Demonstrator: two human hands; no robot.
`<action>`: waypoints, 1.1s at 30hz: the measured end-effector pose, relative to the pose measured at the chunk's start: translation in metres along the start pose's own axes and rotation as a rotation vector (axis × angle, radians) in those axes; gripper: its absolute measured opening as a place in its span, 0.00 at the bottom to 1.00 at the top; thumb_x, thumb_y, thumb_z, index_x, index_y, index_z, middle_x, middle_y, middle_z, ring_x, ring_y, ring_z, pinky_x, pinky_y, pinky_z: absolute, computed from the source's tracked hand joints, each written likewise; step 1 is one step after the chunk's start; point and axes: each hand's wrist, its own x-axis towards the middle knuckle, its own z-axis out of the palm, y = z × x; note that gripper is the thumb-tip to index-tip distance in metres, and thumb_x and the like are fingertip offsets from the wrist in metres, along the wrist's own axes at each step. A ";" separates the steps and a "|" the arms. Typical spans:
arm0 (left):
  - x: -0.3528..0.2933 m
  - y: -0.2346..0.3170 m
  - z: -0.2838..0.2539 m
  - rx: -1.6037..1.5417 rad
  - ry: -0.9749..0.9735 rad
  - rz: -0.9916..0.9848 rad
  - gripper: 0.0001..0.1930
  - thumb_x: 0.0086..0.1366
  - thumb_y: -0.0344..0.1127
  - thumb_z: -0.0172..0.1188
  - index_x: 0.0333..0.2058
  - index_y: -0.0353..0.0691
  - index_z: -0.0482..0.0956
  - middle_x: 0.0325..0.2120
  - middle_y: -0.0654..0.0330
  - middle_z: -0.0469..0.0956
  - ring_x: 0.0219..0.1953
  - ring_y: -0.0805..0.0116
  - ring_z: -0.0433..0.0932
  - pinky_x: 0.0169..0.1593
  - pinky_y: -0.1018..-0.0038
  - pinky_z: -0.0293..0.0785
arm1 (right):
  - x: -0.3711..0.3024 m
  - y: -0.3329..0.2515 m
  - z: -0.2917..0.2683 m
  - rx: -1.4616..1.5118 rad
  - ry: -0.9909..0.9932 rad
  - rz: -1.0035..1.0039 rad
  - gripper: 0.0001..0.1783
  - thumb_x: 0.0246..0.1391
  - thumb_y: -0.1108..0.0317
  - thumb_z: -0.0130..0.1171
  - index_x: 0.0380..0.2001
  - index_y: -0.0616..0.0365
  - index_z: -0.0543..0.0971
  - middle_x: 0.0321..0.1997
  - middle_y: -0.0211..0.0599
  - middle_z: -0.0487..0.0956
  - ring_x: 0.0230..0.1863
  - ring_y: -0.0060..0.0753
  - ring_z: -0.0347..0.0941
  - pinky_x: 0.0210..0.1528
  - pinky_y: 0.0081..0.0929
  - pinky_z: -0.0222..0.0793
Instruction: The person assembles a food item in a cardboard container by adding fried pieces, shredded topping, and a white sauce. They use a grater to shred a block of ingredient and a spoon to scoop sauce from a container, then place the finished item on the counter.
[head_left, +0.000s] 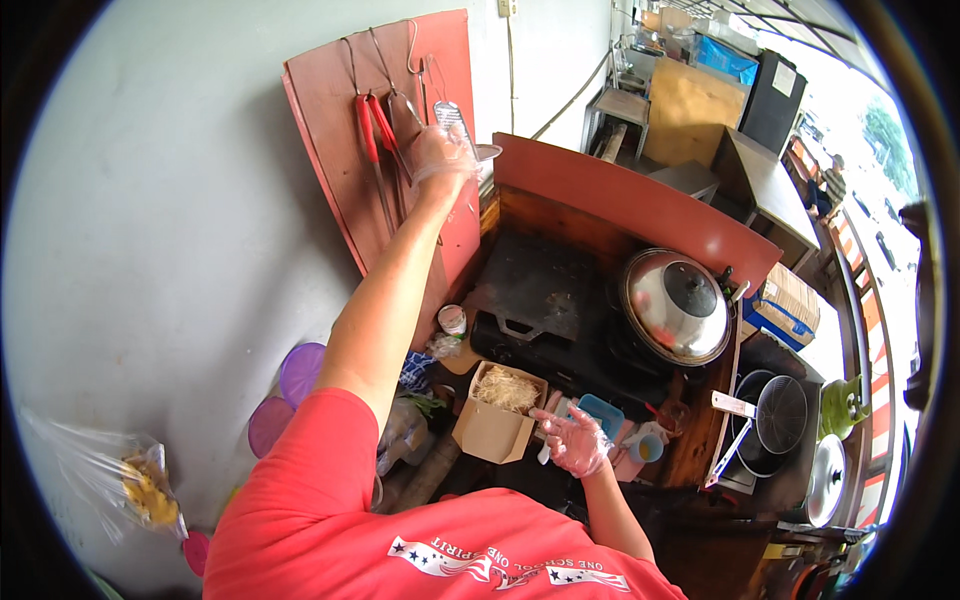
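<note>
My left hand (441,157), in a clear plastic glove, is raised to the hanging utensils on a red board (325,105). Its fingers curl beside a grater (449,116), and a rounded metal edge (487,152) sticks out past them; what they grip is hidden. Red-handled tongs (370,125) hang just left of it. Low in front of me, my right hand (577,442), also gloved, is open with fingers spread and nothing in it. Left of that hand stands an open cardboard food box (492,432) with pale shredded food (506,389) inside.
A black griddle (535,285) lies ahead, with a lidded steel pan (675,307) to its right. A blue container (601,411) and a light blue cup (648,447) stand near my right hand. Further right are a strainer (780,415) and a green gas cylinder (842,408).
</note>
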 end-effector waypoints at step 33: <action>-0.342 -0.073 -0.059 -0.207 -1.116 0.356 0.06 0.62 0.30 0.64 0.35 0.35 0.87 0.23 0.52 0.84 0.25 0.56 0.84 0.31 0.65 0.79 | -0.110 0.013 0.062 -0.270 0.024 -0.165 0.38 0.68 0.46 0.51 0.76 0.44 0.59 0.79 0.40 0.59 0.76 0.54 0.59 0.74 0.72 0.48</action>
